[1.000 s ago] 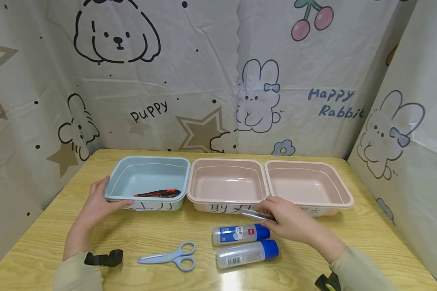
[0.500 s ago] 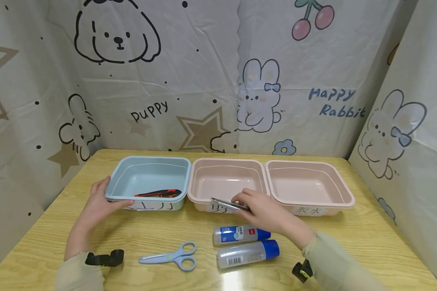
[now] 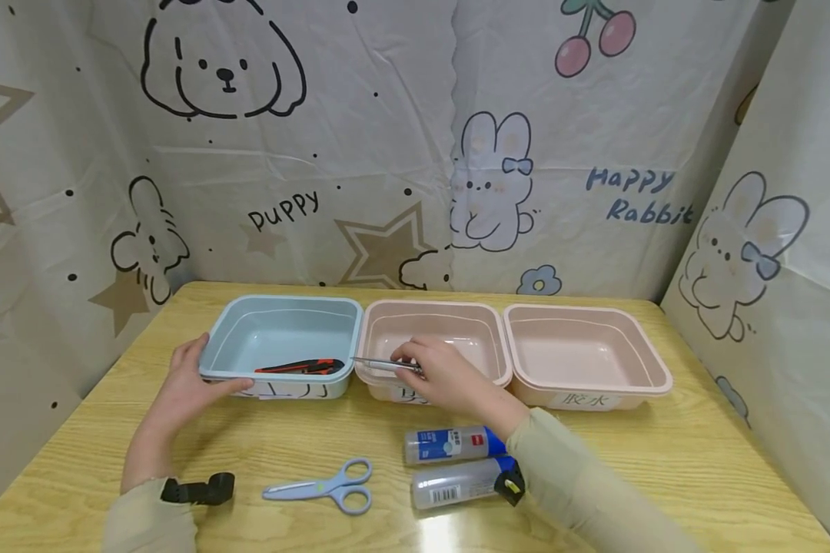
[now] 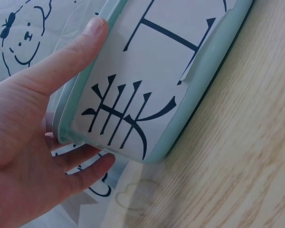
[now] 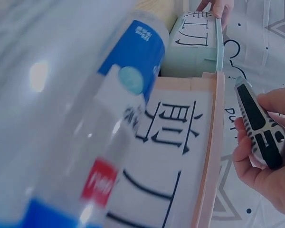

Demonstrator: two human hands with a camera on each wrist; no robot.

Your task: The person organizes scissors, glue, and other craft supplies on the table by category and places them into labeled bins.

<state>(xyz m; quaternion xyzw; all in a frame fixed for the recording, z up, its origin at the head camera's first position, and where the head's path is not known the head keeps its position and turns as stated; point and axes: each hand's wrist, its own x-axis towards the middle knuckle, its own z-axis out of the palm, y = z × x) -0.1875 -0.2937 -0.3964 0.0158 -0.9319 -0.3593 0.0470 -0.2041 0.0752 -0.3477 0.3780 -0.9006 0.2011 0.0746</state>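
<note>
My left hand (image 3: 180, 395) grips the front left corner of a light blue bin (image 3: 283, 300), thumb along the rim of its labelled front, as the left wrist view (image 4: 47, 118) shows. Inside that bin lies a red and black utility knife (image 3: 300, 367). My right hand (image 3: 446, 376) pinches a silver and black utility knife (image 5: 259, 123) between thumb and fingers. In the head view this knife is held over the front of the middle pink bin (image 3: 432, 305), its tip pointing left and reaching the blue bin's right rim. The hand covers part of the middle bin's label.
Another pink bin (image 3: 653, 376) stands at the right end of the row. On the table in front lie light blue scissors (image 3: 328, 487) and two clear glue bottles, one upper (image 3: 425, 447) and one lower (image 3: 446, 488). My right sleeve (image 3: 560, 453) passes beside their blue caps.
My right hand has carried the silver and black utility knife leftward, from the middle bin's right front corner to near the blue bin. The left hand stays at its corner.
</note>
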